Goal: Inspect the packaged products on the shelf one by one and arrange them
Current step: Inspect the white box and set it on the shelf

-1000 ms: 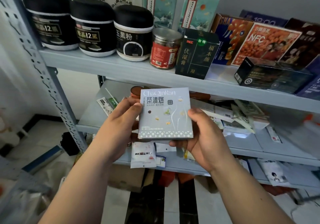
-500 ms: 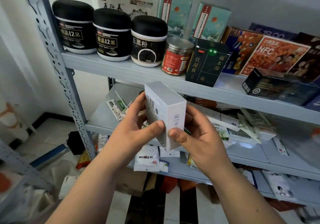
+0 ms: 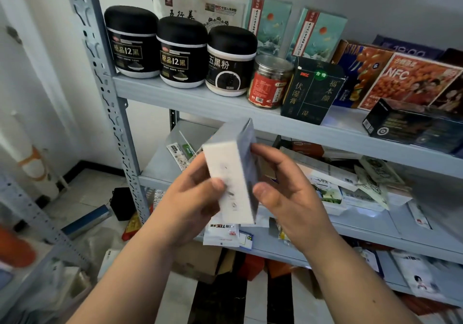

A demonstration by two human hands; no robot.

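Note:
I hold a small pale blue-grey box (image 3: 231,173) in front of the shelves, turned so its narrow white side faces me. My left hand (image 3: 193,203) grips it from the left with the thumb on the white side. My right hand (image 3: 283,196) grips it from the right, thumb near the lower edge. On the upper shelf (image 3: 190,98) stand three black jars (image 3: 181,53), a red-labelled clear jar (image 3: 270,82) and a dark green box (image 3: 312,91).
Teal boxes (image 3: 317,33) and orange printed boxes (image 3: 406,81) lean at the back of the upper shelf; a black box (image 3: 400,126) lies at its right. The middle shelf (image 3: 363,223) holds loose sachets and flat packets. A grey upright post (image 3: 105,78) stands left. Clutter covers the floor.
The box has been turned from its printed front facing me to its narrow white side, and has turned further in the last half second. My view has shifted closer to the shelves.

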